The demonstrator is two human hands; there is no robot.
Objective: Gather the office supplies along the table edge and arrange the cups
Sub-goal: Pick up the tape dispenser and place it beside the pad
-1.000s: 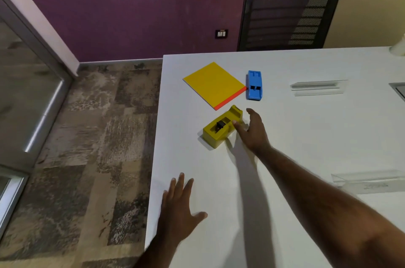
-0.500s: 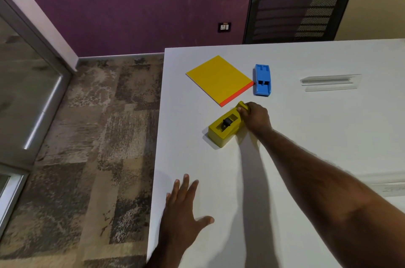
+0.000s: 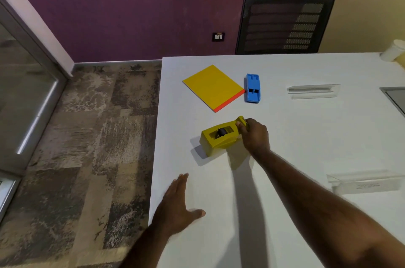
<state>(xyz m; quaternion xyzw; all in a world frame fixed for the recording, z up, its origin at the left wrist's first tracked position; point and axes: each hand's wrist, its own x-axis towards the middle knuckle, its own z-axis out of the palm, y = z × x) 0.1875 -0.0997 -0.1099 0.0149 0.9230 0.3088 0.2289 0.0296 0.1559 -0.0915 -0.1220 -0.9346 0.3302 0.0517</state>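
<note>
A yellow tape dispenser (image 3: 219, 138) lies on the white table (image 3: 285, 132), a short way in from the left edge. My right hand (image 3: 255, 135) grips its right end, fingers curled round it. Flat on the table near the left edge rests my left hand (image 3: 177, 204), fingers straight and holding nothing. Beyond the dispenser lie a yellow notepad (image 3: 213, 87) with an orange spine and a blue stapler (image 3: 252, 87) right beside it. A white cup (image 3: 393, 49) stands at the far right corner, partly cut off.
Two clear acrylic name holders lie on the table, one at the back right (image 3: 313, 90) and one nearer at the right (image 3: 366, 182). A black mesh chair (image 3: 282, 20) stands behind the table. Patterned carpet floor (image 3: 87, 147) lies to the left, with a glass door beyond.
My right hand reached the tape dispenser, closed round its right end and has turned it slightly. My left hand has stayed flat on the table.
</note>
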